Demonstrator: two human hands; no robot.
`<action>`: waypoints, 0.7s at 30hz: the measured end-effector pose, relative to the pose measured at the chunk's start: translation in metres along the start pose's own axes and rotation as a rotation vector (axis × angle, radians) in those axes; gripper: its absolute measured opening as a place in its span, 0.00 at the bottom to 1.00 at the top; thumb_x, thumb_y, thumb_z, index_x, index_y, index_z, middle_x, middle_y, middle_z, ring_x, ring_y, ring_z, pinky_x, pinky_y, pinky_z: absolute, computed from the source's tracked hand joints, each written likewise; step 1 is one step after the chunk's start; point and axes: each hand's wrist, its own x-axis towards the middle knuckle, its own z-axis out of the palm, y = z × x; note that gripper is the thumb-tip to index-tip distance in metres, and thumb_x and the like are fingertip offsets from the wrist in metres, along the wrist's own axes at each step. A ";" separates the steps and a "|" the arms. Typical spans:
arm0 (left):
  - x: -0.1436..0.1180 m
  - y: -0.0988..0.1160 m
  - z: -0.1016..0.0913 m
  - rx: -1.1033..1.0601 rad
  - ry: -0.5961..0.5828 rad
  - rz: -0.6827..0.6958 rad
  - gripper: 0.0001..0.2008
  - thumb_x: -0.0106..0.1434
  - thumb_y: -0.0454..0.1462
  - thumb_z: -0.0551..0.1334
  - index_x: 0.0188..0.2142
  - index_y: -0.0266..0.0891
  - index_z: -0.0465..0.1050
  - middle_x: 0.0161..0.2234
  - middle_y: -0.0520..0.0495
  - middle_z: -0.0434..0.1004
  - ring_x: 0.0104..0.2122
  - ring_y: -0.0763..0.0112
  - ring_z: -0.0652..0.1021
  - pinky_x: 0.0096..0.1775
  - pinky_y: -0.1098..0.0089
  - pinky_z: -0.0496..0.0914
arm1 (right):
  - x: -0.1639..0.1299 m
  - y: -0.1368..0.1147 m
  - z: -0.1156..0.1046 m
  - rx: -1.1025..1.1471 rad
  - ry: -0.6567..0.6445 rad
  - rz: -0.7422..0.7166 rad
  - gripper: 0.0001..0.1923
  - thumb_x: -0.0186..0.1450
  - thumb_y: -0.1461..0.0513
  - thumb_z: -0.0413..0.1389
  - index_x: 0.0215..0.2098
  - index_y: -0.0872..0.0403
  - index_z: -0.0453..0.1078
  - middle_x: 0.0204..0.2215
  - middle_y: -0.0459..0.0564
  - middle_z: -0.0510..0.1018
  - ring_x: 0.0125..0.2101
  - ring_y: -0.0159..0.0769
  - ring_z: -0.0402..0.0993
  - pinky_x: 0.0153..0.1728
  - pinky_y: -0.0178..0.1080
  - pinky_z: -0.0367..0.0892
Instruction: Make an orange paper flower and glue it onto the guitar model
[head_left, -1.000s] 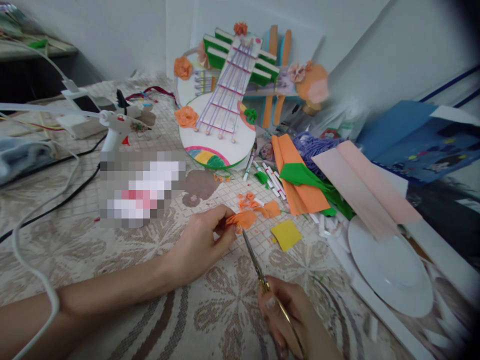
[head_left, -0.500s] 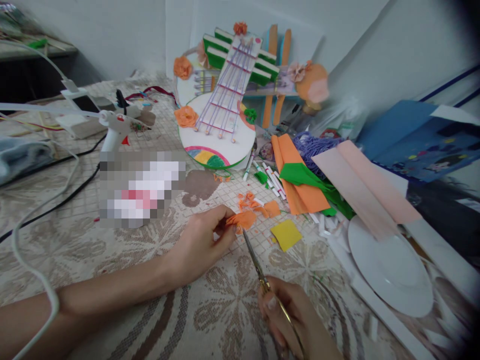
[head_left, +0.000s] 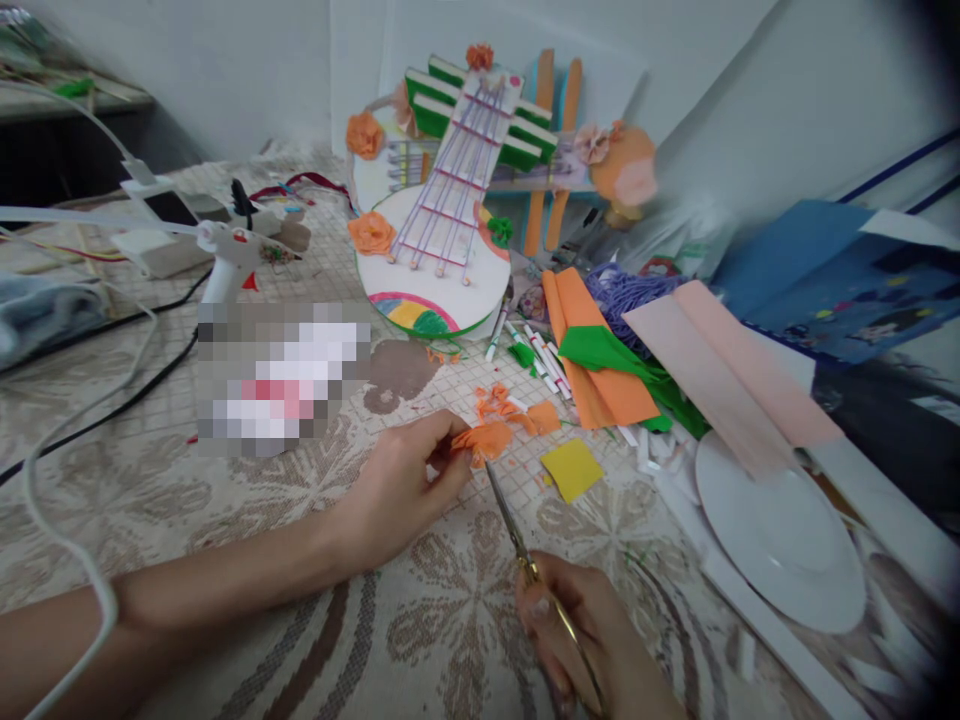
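Observation:
Between the thumb and fingers of my left hand (head_left: pixel 401 485) is a crinkled piece of orange crepe paper (head_left: pixel 486 440), pinched at its left end. My right hand (head_left: pixel 581 620) grips gold-handled scissors (head_left: pixel 514 525) by the handles. Their blades point up and left, with the tip at the lower edge of the orange paper; I cannot tell whether it touches. Small orange scraps (head_left: pixel 496 400) lie just beyond the held piece. To the right of the blades is a yellow paper square (head_left: pixel 572 470) on the patterned tablecloth (head_left: pixel 465 620).
A decorated cardboard guitar (head_left: pixel 442 220) leans at the back. At the left stands a white glue gun (head_left: pixel 225 255) with cables (head_left: pixel 56 530) nearby. Several markers (head_left: pixel 546 358), folded orange paper (head_left: pixel 600 375), purple yarn (head_left: pixel 626 300) and a white plate (head_left: pixel 780 540) are on the right.

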 end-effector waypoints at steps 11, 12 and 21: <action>0.003 -0.003 0.002 -0.361 -0.097 -0.156 0.05 0.61 0.36 0.54 0.32 0.37 0.64 0.25 0.50 0.72 0.26 0.73 0.74 0.29 0.73 0.70 | -0.010 -0.020 0.000 -0.157 0.039 -0.111 0.29 0.55 0.38 0.48 0.20 0.54 0.57 0.16 0.41 0.57 0.17 0.25 0.51 0.17 0.30 0.48; 0.003 -0.003 0.002 -0.407 -0.110 -0.185 0.05 0.61 0.36 0.54 0.32 0.37 0.64 0.26 0.49 0.73 0.26 0.73 0.75 0.29 0.72 0.70 | -0.010 -0.020 -0.002 -0.165 0.054 -0.118 0.28 0.55 0.38 0.48 0.21 0.55 0.59 0.17 0.42 0.59 0.18 0.26 0.52 0.18 0.30 0.50; 0.004 0.004 0.004 -0.643 -0.294 -0.339 0.05 0.59 0.37 0.57 0.31 0.37 0.64 0.24 0.51 0.74 0.24 0.75 0.75 0.30 0.71 0.71 | 0.005 -0.015 -0.019 0.051 0.333 -0.147 0.23 0.56 0.44 0.53 0.31 0.56 0.67 0.13 0.39 0.60 0.14 0.27 0.57 0.16 0.31 0.56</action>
